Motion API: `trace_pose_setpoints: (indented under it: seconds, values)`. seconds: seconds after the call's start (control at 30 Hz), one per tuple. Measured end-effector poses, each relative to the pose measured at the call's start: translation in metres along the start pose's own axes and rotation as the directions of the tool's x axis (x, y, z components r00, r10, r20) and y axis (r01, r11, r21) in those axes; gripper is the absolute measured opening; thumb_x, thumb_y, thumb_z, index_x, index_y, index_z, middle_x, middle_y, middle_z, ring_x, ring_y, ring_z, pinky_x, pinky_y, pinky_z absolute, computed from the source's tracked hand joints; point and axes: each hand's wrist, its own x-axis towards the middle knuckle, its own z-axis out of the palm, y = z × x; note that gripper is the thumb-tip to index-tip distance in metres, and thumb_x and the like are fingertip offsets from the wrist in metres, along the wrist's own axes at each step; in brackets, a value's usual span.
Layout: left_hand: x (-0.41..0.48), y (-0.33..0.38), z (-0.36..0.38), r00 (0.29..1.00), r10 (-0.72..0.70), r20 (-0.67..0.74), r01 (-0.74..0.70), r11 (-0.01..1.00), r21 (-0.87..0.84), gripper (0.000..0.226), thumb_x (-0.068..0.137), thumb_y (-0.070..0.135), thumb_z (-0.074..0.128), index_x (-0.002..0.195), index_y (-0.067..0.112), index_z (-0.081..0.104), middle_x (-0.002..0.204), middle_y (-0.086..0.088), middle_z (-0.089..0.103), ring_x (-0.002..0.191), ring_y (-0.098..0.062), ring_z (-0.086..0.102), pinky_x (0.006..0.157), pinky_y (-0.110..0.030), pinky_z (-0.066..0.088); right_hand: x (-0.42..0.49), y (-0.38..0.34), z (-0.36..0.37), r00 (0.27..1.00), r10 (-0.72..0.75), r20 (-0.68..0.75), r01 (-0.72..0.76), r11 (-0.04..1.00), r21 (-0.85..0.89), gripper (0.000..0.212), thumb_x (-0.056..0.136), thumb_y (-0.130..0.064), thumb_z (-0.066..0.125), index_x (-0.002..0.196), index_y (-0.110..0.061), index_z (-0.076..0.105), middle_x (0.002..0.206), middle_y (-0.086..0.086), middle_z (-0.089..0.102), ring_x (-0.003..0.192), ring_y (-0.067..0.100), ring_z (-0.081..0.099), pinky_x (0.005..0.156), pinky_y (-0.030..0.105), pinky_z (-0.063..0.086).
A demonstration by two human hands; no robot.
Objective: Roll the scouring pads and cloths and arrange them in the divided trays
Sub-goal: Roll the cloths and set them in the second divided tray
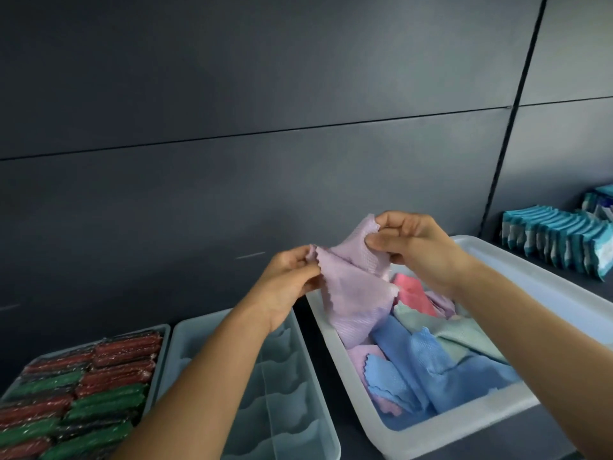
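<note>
Head view: left hand (292, 280) and right hand (414, 247) pinch lilac cloth (355, 293), forearms hiding tray (298, 393) compartments.

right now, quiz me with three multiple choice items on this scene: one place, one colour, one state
1. Where do the rolled scouring pads lie? A the far-left tray B a drawer C the floor
2. Colour of the held cloth? A green B lilac C red
3. State of that cloth? A rolled tight B unrolled, held up C flat in a tray
1 A, red and green rolls fill it; 2 B, pale purple; 3 B, left hand and right hand each pinch an edge.
</note>
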Motion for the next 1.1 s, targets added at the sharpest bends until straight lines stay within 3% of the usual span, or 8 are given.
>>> trace_pose_setpoints:
  seconds: [0.1, 0.23, 0.47, 0.6, 0.7, 0.8, 0.9, 1.1]
  values:
    - [0.000, 0.018, -0.002, 0.995, 0.044, -0.094, -0.063, 0.976, -0.207, 0.029, 0.094, 0.001, 0.056, 0.075, 0.017, 0.071, 0.079, -0.002, 0.070, 0.075, -0.015, 0.064, 0.070, -0.025, 0.054, 0.003, -0.012, 0.008, 0.999, -0.034, 0.013, 0.034, 0.998, 0.056, 0.013, 0.076, -0.008, 0.069, 0.075, -0.018, 0.060, 0.073, 0.012, 0.052, 0.071, 0.024, 0.043, 0.064, 0.032, 0.033]
    - [-0.007, 0.065, -0.008, 0.956, 0.237, -0.171, -0.278, 0.920, -0.276, 0.024, 0.091, -0.008, 0.053, 0.087, 0.013, 0.064, 0.071, 0.007, 0.068, 0.067, -0.006, 0.062, 0.068, -0.020, 0.051, 0.010, -0.033, 0.020, 0.994, -0.101, 0.038, 0.092, 0.979, 0.184, 0.016, 0.074, -0.013, 0.068, 0.085, -0.015, 0.057, 0.087, 0.016, 0.050, 0.081, 0.031, 0.039, 0.068, 0.034, 0.029]
    - [-0.017, 0.121, -0.034, 0.869, 0.419, -0.265, -0.427, 0.904, 0.029, 0.048, 0.085, -0.013, 0.060, 0.122, 0.017, 0.057, 0.076, 0.003, 0.074, 0.067, -0.010, 0.066, 0.068, -0.022, 0.054, 0.030, -0.054, 0.063, 0.986, -0.145, 0.081, 0.123, 0.966, 0.229, 0.031, 0.070, -0.004, 0.055, 0.097, -0.017, 0.065, 0.083, 0.005, 0.061, 0.070, 0.018, 0.051, 0.066, 0.026, 0.043]
    - [-0.024, 0.111, -0.047, 0.801, 0.445, -0.399, -0.363, 0.893, 0.267, 0.038, 0.079, 0.002, 0.076, 0.114, 0.015, 0.067, 0.086, 0.001, 0.077, 0.081, -0.014, 0.073, 0.077, -0.026, 0.058, 0.036, -0.040, 0.083, 0.979, -0.076, 0.190, 0.015, 0.953, 0.304, 0.034, 0.070, -0.020, 0.065, 0.104, -0.023, 0.067, 0.099, 0.001, 0.063, 0.085, 0.019, 0.056, 0.076, 0.031, 0.042]
    - [-0.029, 0.104, -0.059, 0.749, 0.501, -0.434, -0.339, 0.852, 0.399, 0.022, 0.079, 0.009, 0.077, 0.097, 0.021, 0.073, 0.084, 0.006, 0.077, 0.084, -0.011, 0.073, 0.081, -0.026, 0.057, 0.033, -0.027, 0.099, 0.965, -0.110, 0.237, 0.039, 0.957, 0.287, 0.074, 0.056, -0.062, 0.081, 0.118, -0.026, 0.061, 0.111, -0.005, 0.063, 0.095, 0.014, 0.060, 0.085, 0.031, 0.045]
    - [-0.036, 0.102, -0.070, 0.722, 0.542, -0.430, -0.348, 0.822, 0.451, 0.014, 0.083, 0.012, 0.074, 0.092, 0.022, 0.074, 0.086, 0.009, 0.076, 0.085, -0.004, 0.071, 0.080, -0.020, 0.055, 0.027, -0.025, 0.119, 0.967, -0.161, 0.198, 0.138, 0.982, 0.128, 0.104, 0.048, -0.054, 0.089, 0.137, -0.027, 0.043, 0.125, -0.010, 0.058, 0.107, 0.008, 0.062, 0.089, 0.026, 0.050]
    - [-0.043, 0.102, -0.079, 0.721, 0.561, -0.407, -0.359, 0.804, 0.474, 0.012, 0.086, 0.013, 0.072, 0.094, 0.021, 0.075, 0.088, 0.010, 0.076, 0.087, -0.002, 0.071, 0.077, -0.013, 0.052, 0.025, -0.028, 0.138, 0.971, -0.225, 0.077, 0.231, 0.970, -0.082, 0.086, 0.062, -0.028, 0.089, 0.135, -0.035, 0.043, 0.125, -0.015, 0.054, 0.114, 0.008, 0.058, 0.094, 0.026, 0.049]
    - [-0.058, 0.105, -0.096, 0.778, 0.521, -0.351, -0.360, 0.828, 0.429, 0.012, 0.088, 0.015, 0.070, 0.099, 0.018, 0.073, 0.088, 0.008, 0.076, 0.089, -0.002, 0.070, 0.082, -0.014, 0.052, 0.032, -0.049, 0.141, 0.975, -0.221, -0.021, 0.217, 0.967, -0.134, 0.002, 0.084, -0.017, 0.073, 0.084, -0.016, 0.071, 0.076, -0.010, 0.068, 0.068, 0.002, 0.060, 0.065, 0.015, 0.046]
